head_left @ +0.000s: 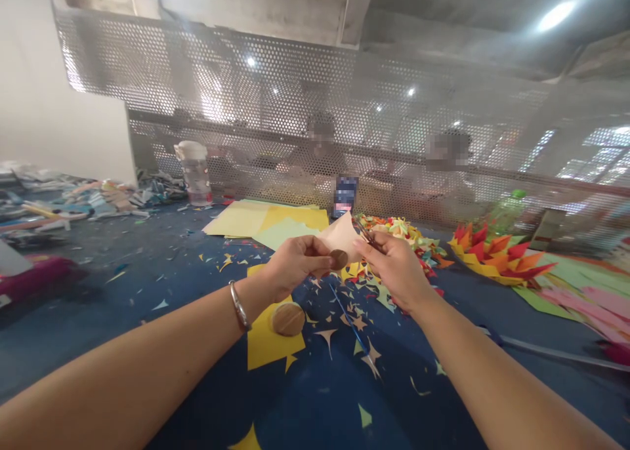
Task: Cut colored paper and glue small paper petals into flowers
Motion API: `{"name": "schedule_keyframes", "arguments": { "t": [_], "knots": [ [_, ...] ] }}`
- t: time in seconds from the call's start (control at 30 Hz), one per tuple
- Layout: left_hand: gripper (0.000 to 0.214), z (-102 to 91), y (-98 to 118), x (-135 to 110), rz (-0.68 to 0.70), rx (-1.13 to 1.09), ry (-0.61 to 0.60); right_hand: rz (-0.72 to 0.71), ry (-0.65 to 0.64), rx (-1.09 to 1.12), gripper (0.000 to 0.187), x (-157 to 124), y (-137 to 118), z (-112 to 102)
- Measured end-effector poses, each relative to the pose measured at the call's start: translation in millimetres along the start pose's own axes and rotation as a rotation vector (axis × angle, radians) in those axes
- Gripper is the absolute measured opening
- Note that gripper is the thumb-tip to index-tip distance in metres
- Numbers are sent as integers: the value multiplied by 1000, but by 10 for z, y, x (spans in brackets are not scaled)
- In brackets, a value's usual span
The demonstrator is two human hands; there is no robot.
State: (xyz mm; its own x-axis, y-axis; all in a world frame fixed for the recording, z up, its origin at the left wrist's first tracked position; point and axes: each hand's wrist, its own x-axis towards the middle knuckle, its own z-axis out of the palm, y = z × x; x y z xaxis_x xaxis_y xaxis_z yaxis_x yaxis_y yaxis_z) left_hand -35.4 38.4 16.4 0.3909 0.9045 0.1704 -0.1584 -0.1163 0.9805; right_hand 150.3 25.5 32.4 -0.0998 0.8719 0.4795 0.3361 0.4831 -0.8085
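My left hand, with a silver bangle on its wrist, pinches a pale pink sheet of paper. A small round brown piece shows at its fingertips, against the paper's lower edge. Closed around a pair of scissors, my right hand is at the paper's right side; its fingers partly hide the scissors. Beneath my left wrist, a round tan disc lies on a yellow sheet. A blue pen rests among paper offcuts below my hands.
Yellow and pale green sheets lie beyond my left hand, near a clear bottle. Colourful paper scraps and a red-orange folded paper piece are at right. A phone stands before the perforated metal screen; people sit behind it.
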Motion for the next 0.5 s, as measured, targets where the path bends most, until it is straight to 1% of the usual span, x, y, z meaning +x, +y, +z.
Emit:
{"name": "schedule_keyframes", "arguments": {
  "t": [0.1, 0.17, 0.23, 0.3, 0.37, 0.43, 0.47, 0.5],
  "knots": [
    [23, -21, -34, 15, 15, -36, -6, -29, 48, -29, 23, 4, 4, -14],
    [24, -30, -51, 26, 24, -48, 13, -50, 106, -52, 21, 0, -5, -29],
    [27, -28, -49, 31, 16, -62, 70, -98, 184, -97, 23, -15, -31, -35],
    [36, -16, -30, 25, -14, -87, 159, -166, 218, -161, 24, -39, -69, -22],
    [58, 0, -5, 11, -41, -126, 237, -207, 168, -206, 22, -67, -103, 13],
    [77, 14, 11, -2, -43, -182, 256, -197, 54, -230, 21, -96, -123, 60],
    [78, 19, 13, -6, -37, -207, 238, -188, -2, -242, 22, -107, -126, 83],
    [73, 22, 10, -7, -33, -225, 209, -183, -52, -255, 23, -117, -124, 102]
  ]
}}
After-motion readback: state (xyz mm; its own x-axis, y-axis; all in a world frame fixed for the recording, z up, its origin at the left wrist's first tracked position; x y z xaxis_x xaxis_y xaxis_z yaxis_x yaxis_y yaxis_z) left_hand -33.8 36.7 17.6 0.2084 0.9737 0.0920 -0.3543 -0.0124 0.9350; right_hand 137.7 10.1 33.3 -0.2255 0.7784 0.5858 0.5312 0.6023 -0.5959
